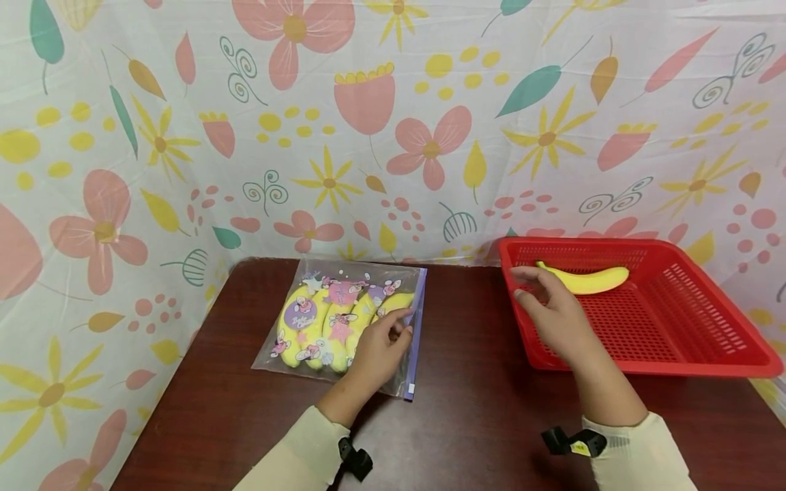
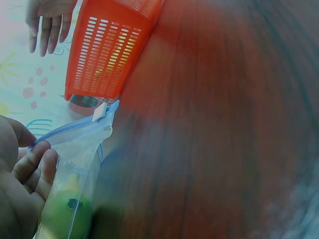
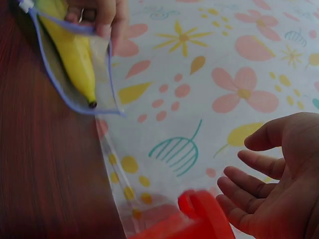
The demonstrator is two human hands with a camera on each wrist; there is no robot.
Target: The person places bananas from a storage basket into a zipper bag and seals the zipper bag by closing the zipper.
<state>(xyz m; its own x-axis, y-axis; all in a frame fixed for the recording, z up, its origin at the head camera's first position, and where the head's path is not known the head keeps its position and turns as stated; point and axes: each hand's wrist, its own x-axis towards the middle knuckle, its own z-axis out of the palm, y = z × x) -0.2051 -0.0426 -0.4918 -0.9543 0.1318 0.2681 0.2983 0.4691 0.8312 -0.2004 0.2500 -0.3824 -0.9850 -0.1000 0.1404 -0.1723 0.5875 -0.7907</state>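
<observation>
- A clear zip bag (image 1: 344,320), printed with cartoon figures and stars, is lying flat on the dark wooden table (image 1: 479,402), toward the left side.
- The bag is holding several yellow bananas (image 1: 325,320) side by side; the exact count is hard to read through the print.
- The blue zipper edge (image 1: 417,327) is running along the bag's right side, with its white slider (image 1: 410,390) sitting at the near corner. The right wrist view is showing the mouth standing open, with a banana tip visible inside.
- The left hand (image 1: 377,348) is resting on the bag at its open edge; in the left wrist view its fingers (image 2: 35,167) are pinching the zipper strip.
- A red perforated basket (image 1: 688,341) is sitting on the table's right side, well apart from the bag.
- The basket is containing one loose banana (image 1: 592,279), lying along its far wall.
- The right hand (image 1: 552,310) is hovering over the basket's left rim, just beside the loose banana's stem end. Its fingers are relaxed and slightly bent, palm open, gripping nothing; whether a fingertip is touching the banana cannot be told.
- A floral cloth (image 1: 393,123) is hanging behind the table.
</observation>
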